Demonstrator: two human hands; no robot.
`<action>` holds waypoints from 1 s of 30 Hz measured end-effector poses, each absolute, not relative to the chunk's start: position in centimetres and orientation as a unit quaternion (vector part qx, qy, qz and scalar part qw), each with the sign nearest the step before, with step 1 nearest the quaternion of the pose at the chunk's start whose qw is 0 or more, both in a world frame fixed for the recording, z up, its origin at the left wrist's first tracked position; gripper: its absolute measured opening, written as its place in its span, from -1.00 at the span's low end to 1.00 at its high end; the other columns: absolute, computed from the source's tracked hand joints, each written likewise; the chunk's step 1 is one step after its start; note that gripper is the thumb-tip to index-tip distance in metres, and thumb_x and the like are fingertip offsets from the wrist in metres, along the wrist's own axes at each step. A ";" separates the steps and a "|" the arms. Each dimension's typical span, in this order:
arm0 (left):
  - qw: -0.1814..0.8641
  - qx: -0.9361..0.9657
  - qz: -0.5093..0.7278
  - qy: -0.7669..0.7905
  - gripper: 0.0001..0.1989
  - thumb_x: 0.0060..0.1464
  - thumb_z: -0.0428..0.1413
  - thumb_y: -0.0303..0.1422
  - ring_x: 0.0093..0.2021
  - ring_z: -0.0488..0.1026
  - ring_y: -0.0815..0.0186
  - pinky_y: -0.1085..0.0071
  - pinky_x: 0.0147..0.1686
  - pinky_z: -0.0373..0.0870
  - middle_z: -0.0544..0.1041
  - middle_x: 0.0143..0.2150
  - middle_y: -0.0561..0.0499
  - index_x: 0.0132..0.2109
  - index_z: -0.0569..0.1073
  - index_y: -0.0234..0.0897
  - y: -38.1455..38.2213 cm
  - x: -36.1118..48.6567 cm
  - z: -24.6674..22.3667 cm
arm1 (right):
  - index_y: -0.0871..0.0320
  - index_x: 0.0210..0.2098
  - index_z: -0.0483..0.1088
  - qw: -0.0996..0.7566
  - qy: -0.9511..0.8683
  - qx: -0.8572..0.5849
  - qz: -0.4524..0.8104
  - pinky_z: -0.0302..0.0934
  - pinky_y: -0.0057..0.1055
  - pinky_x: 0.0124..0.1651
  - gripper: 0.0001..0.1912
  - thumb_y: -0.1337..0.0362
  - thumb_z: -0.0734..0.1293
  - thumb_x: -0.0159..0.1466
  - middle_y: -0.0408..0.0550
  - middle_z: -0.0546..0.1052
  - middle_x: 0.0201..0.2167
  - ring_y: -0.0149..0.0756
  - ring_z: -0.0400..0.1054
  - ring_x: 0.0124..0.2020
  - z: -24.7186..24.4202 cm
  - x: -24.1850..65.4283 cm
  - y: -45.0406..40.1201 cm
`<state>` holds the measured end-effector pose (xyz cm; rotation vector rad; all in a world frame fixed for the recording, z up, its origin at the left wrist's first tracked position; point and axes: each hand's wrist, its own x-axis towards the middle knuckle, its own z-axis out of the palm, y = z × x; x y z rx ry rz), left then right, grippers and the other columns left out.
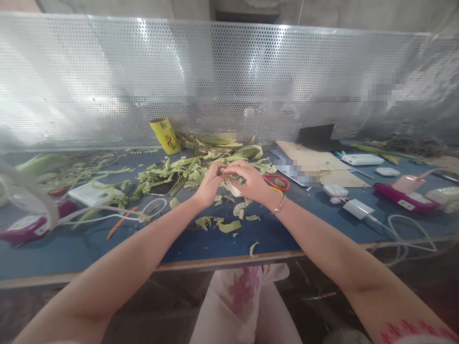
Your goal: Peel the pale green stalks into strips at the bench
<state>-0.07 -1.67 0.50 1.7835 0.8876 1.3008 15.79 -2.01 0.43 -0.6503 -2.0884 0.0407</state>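
My left hand (211, 184) and my right hand (253, 181) meet above the middle of the blue table (211, 248). Both have their fingers closed together around a pale, petal-like plant piece (234, 187); its exact kind is not clear. The fingertips partly hide it. Behind and left of my hands lies a heap of green stems and leaves (158, 177). Torn pale-green leaf scraps (229, 226) are scattered on the table just below my hands. Near my right wrist is a red-orange loop (277, 181).
A yellow cylindrical container (166, 136) stands tilted by the perforated metal screen (125, 86). Cardboard (322, 162), a white charger (358, 209) with a cable and a magenta power strip (407, 198) lie to the right. An orange strip (121, 222) and cables lie left.
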 end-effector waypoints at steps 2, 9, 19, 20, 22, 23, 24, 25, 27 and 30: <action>0.392 0.684 0.521 0.327 -0.86 -0.08 -0.04 -0.47 -0.34 0.22 0.36 0.43 -0.31 0.17 0.29 -0.36 0.06 -0.29 0.25 -0.25 -1.7 0.0 0.5 | 0.12 -0.15 0.38 0.465 -0.844 -0.265 0.026 0.28 -0.21 -0.06 -0.77 0.24 0.21 0.23 0.03 0.40 -0.18 -0.25 0.32 -0.15 0.3 15.9 -1.8; 0.355 0.699 0.542 0.303 -0.93 0.07 -0.01 -0.36 -0.33 0.21 0.38 0.44 -0.27 0.17 0.27 -0.36 0.07 -0.27 0.25 -0.22 -1.4 0.1 0.0 | 0.13 -0.20 0.39 0.494 -0.831 -0.255 0.009 0.28 -0.21 -0.09 -0.76 0.15 0.24 0.22 0.03 0.43 -0.23 -0.24 0.33 -0.18 0.5 15.9 -2.1; 0.298 0.707 0.539 0.347 -0.93 0.09 -0.01 -0.35 -0.39 0.16 0.39 0.46 -0.33 0.13 0.22 -0.43 0.10 -0.33 0.23 -0.23 -1.7 0.0 0.2 | 0.15 -0.36 0.39 0.558 -0.772 -0.294 0.086 0.27 -0.29 -0.13 -0.74 0.18 0.15 0.28 -0.02 0.50 -0.33 -0.29 0.37 -0.24 0.8 15.5 -2.6; 0.291 0.711 0.538 0.347 -0.93 0.09 -0.01 -0.36 -0.40 0.15 0.39 0.46 -0.34 0.12 0.21 -0.44 0.10 -0.34 0.23 -0.23 -1.7 0.0 0.3 | 0.15 -0.36 0.39 0.561 -0.761 -0.308 0.108 0.27 -0.31 -0.16 -0.74 0.16 0.15 0.28 -0.02 0.49 -0.33 -0.29 0.37 -0.25 0.8 15.5 -2.7; 0.277 0.720 0.536 0.343 -0.93 0.11 -0.04 -0.36 -0.41 0.15 0.39 0.45 -0.35 0.12 0.19 -0.44 0.10 -0.34 0.21 -0.22 -1.8 -0.1 0.4 | 0.16 -0.36 0.37 0.562 -0.741 -0.334 0.153 0.27 -0.35 -0.24 -0.74 0.13 0.17 0.26 -0.03 0.48 -0.32 -0.31 0.37 -0.30 0.9 15.3 -2.7; 0.270 0.725 0.535 0.341 -0.93 0.12 -0.06 -0.37 -0.41 0.15 0.40 0.45 -0.35 0.13 0.19 -0.44 0.09 -0.33 0.20 -0.22 -1.8 -0.1 0.4 | 0.16 -0.38 0.37 0.563 -0.733 -0.342 0.170 0.27 -0.37 -0.27 -0.74 0.12 0.18 0.25 -0.04 0.48 -0.33 -0.33 0.37 -0.33 1.0 15.3 -2.7; 0.260 0.730 0.534 0.340 -0.93 0.13 -0.07 -0.37 -0.42 0.15 0.40 0.45 -0.35 0.13 0.19 -0.43 0.09 -0.33 0.19 -0.22 -1.8 -0.1 0.4 | 0.16 -0.40 0.36 0.566 -0.726 -0.346 0.181 0.26 -0.39 -0.30 -0.74 0.12 0.19 0.24 -0.04 0.47 -0.35 -0.35 0.36 -0.36 1.1 15.2 -2.8; 0.246 0.736 0.531 0.340 -0.93 0.13 -0.08 -0.37 -0.42 0.15 0.40 0.45 -0.36 0.14 0.19 -0.43 0.09 -0.33 0.19 -0.22 -1.7 -0.1 0.4 | 0.16 -0.44 0.35 0.568 -0.721 -0.349 0.190 0.25 -0.41 -0.32 -0.73 0.12 0.20 0.24 -0.05 0.47 -0.36 -0.36 0.35 -0.38 1.2 15.2 -2.8; 0.205 0.753 0.525 0.340 -0.92 0.14 -0.09 -0.38 -0.43 0.16 0.40 0.45 -0.37 0.14 0.20 -0.43 0.09 -0.34 0.19 -0.22 -1.5 -0.2 0.3 | 0.17 -0.48 0.33 0.568 -0.710 -0.361 0.206 0.23 -0.42 -0.33 -0.73 0.11 0.22 0.22 -0.06 0.47 -0.41 -0.37 0.35 -0.41 1.4 15.1 -3.0; 0.119 0.786 0.508 0.331 -0.93 0.14 -0.09 -0.39 -0.41 0.18 0.39 0.43 -0.37 0.17 0.24 -0.42 0.08 -0.33 0.21 -0.23 -1.1 -0.4 0.1 | 0.16 -0.51 0.31 0.559 -0.693 -0.393 0.228 0.19 -0.44 -0.39 -0.72 0.09 0.24 0.19 -0.10 0.46 -0.51 -0.38 0.33 -0.47 1.6 15.2 -3.2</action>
